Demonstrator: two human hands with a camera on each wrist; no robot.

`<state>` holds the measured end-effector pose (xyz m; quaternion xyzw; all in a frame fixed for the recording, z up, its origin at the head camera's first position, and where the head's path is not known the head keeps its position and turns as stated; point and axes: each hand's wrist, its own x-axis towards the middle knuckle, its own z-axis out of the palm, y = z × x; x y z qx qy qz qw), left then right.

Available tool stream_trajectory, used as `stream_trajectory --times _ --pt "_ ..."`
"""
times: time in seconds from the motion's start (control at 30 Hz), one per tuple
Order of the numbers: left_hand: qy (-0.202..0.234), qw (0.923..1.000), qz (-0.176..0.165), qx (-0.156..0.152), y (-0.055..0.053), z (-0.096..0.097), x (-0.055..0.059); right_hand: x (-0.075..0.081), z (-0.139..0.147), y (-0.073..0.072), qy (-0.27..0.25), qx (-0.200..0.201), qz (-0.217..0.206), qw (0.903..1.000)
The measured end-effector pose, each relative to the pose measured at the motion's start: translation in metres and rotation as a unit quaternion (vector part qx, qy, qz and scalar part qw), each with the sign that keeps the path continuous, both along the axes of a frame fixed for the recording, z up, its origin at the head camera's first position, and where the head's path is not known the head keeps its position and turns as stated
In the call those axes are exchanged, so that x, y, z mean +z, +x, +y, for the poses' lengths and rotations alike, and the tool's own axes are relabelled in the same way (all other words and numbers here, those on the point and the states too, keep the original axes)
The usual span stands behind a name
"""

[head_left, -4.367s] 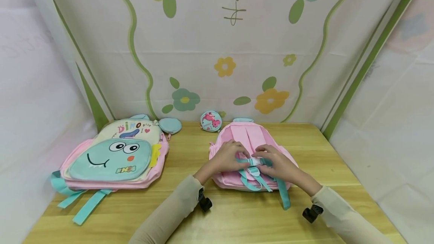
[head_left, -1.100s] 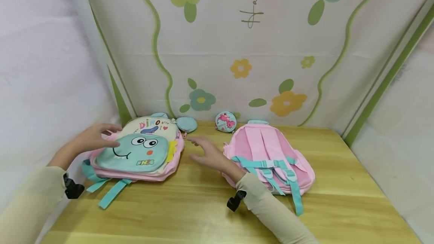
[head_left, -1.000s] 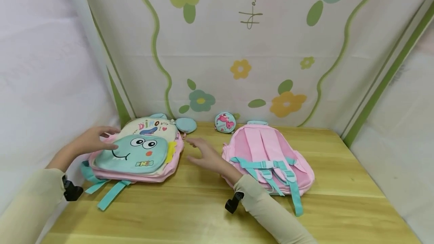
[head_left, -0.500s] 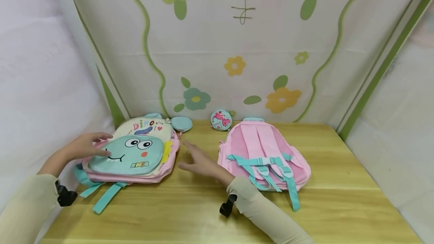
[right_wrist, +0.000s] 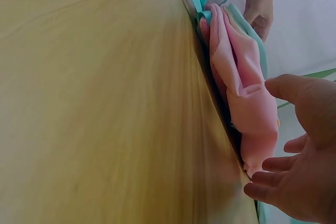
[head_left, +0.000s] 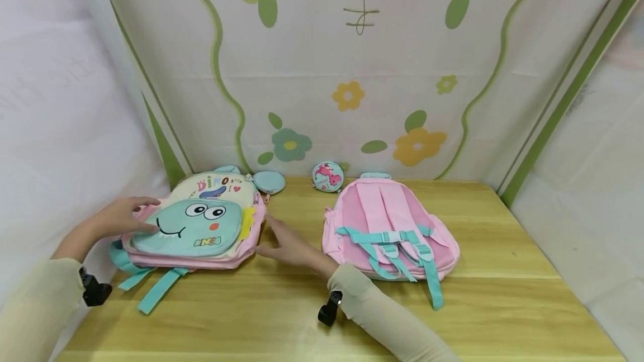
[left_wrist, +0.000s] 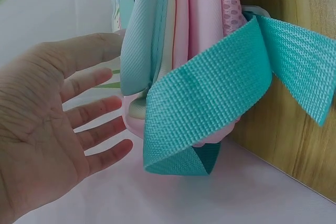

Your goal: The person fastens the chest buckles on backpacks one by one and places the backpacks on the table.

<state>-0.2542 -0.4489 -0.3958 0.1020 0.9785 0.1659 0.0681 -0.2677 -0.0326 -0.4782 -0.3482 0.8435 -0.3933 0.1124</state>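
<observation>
A child's backpack (head_left: pixel 186 228) with a dinosaur face lies front side up on the left of the table. My left hand (head_left: pixel 114 221) is at its left side, fingers spread and thumb by the teal front pocket (left_wrist: pixel 139 40). On the opposite side my right hand (head_left: pixel 292 244) stands with fingers apart, its thumb tip at or very near the pink side (right_wrist: pixel 254 111). Neither hand is curled round the bag. Teal straps (left_wrist: pixel 210 93) stick out from its bottom. A second pink backpack (head_left: pixel 392 228) lies to the right, back side up, its strap buckle (head_left: pixel 393 237) joined.
A round blue pouch (head_left: pixel 269 182) hangs from the dinosaur backpack. Another round pouch with a pink print (head_left: pixel 328 176) lies beside the second backpack. The wooden table (head_left: pixel 282 317) meets a flowered cloth (head_left: pixel 332 43) at the back, with cloth walls on both sides.
Earlier both hands were at the second backpack's chest buckle. They have since moved left to either side of the dinosaur backpack, the right hand drawing closer to its side in the last second.
</observation>
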Motion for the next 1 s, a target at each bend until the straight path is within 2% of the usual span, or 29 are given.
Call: stream_trajectory --times 0.2,0.6,1.0 --pt "0.004 1.0 -0.002 0.001 0.0 -0.002 -0.003 -0.001 -0.006 0.0 -0.003 -0.006 -0.038 0.9993" --pt "0.004 0.9995 -0.028 0.012 0.0 -0.003 -0.003 0.002 -0.011 -0.004 0.01 0.001 -0.04 0.9991" --pt "0.009 0.9994 -0.027 0.02 0.003 -0.004 -0.007 0.008 -0.012 0.002 0.0 0.009 -0.059 0.9982"
